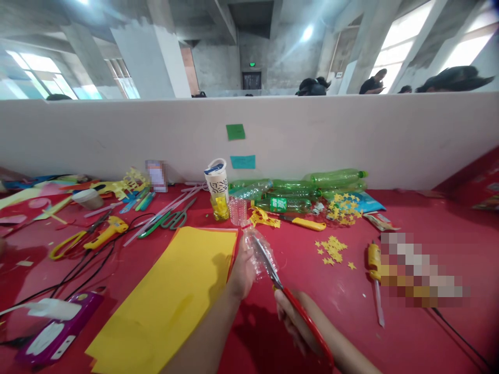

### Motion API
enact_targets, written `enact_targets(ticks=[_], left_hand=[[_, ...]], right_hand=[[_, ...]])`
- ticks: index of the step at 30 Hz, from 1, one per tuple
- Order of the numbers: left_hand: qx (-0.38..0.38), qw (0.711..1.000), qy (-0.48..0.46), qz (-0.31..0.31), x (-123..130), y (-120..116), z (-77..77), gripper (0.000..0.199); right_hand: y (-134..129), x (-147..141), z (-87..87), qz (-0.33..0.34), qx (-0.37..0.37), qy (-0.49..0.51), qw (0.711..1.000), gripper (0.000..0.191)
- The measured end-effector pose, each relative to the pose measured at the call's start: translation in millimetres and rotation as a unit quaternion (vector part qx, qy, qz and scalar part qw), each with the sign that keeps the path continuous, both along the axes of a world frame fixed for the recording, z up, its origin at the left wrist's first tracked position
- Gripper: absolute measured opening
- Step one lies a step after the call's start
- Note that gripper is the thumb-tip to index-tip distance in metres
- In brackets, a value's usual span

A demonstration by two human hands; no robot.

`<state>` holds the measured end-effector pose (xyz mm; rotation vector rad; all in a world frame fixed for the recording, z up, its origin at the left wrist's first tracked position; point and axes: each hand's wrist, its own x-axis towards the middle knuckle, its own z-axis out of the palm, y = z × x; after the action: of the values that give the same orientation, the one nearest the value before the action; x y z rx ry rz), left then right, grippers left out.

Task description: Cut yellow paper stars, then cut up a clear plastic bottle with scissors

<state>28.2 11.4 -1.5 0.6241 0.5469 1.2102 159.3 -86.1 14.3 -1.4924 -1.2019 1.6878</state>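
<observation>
Head view: red-handled scissors (289, 297) lie lengthwise along the clear bottle piece (257, 266)

From my end, the bottle piece is right at the left hand (241, 271), whose fingers are clamped on its left side. Its long axis runs forward and slightly left, and the blades follow much that line. The right hand (298, 317), nearer me and to the right, is wrapped around the scissor handles. I judge the next move turns on the blade tips pointing towards the left fingers. I can't tell whether a blade is inside the plastic.

Beyond, a small clear container (220, 209) with yellow pieces in it stands just before a lidded white cup (217, 183), contents hidden. Beside them is a clear ribbed plastic cylinder (237, 211). Green bottles (336, 179) lie on their sides farther right. I can't read what the beige cup (88, 199) at far left holds.
</observation>
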Motion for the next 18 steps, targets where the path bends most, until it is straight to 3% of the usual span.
enact_targets(ticks=[8,14,18], left_hand=[[0.012,1.000,0.003,-0.007,-0.4,-1.0,-4.2,0.052],[0.005,1.000,0.010,0.002,-0.2,-1.1,-5.6,0.061],[0.017,1.000,0.010,0.006,3.1,-1.5,-6.3,0.065]], right_hand=[[1.5,-6.8,-2.9,-0.011,-0.043,-0.086,0.995,0.056],[2.5,-0.8,-0.1,-0.013,-0.016,-0.014,1.000,0.058],[3.9,0.9,6.9,-0.017,-0.020,-0.020,0.999,0.058]])
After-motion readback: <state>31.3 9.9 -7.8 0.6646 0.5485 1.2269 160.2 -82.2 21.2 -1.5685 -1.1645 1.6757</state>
